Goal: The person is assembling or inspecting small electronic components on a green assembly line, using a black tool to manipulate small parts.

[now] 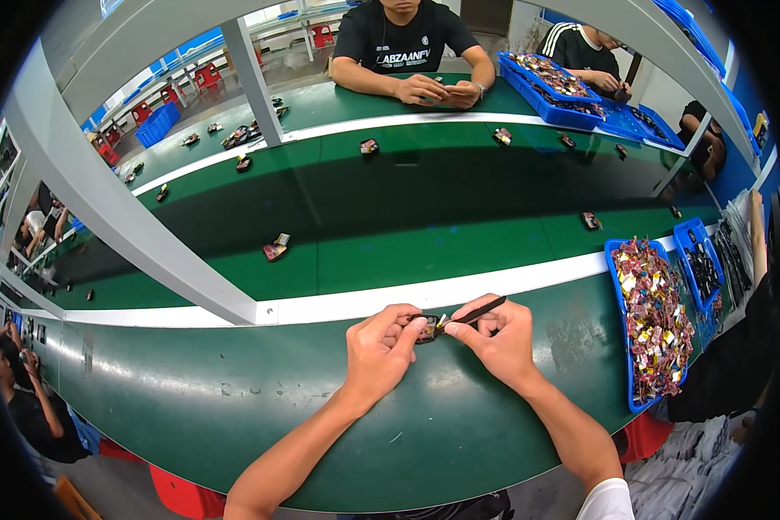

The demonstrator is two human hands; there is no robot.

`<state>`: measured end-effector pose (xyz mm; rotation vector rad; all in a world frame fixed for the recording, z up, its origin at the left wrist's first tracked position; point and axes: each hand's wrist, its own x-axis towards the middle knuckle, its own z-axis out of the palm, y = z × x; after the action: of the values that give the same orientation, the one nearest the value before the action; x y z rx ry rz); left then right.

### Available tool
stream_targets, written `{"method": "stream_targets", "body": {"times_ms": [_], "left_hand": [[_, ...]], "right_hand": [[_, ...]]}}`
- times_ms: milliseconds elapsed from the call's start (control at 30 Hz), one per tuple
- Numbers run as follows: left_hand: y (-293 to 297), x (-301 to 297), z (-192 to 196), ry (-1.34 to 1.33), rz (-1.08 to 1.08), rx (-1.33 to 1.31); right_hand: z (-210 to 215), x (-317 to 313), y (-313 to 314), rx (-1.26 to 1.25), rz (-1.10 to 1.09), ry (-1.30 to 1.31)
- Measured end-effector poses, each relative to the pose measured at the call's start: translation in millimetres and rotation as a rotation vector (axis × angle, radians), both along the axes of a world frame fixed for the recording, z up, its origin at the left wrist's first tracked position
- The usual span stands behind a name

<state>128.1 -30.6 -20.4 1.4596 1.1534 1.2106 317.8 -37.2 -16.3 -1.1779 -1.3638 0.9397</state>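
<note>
Over the near green worktop, my left hand [381, 348] is closed on a small open black housing [428, 328] with electronic parts inside. My right hand [500, 341] pinches a slim black tool [478, 309] shaped like tweezers. Its thin end points down and left to the housing's right side, where small pale and yellow bits show. Whether the tip touches anything is too small to tell. The fingers of both hands partly cover the housing, and the two hands are close together.
To my right, a blue tray [614, 286] is heaped with small red circuit boards, and a smaller blue tray [686, 232] holds black parts. Beyond a white rail [459, 286], a green conveyor [364, 260] carries scattered small assemblies [276, 248]. A grey post [130, 191] rises at left. Co-workers sit across.
</note>
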Motion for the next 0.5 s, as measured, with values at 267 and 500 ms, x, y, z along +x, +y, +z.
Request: {"method": "stream_targets", "body": {"times_ms": [267,500], "left_hand": [[4.7,-6.3,0.2,-0.066,-0.1,-0.174],[6.5,-10.6,-0.4,-0.181,-0.161,-0.207]], "right_hand": [[0.1,3.8,2.9,-0.049,0.032,0.082],[1.1,-1.6,0.3,-0.094,0.047,0.236]]}}
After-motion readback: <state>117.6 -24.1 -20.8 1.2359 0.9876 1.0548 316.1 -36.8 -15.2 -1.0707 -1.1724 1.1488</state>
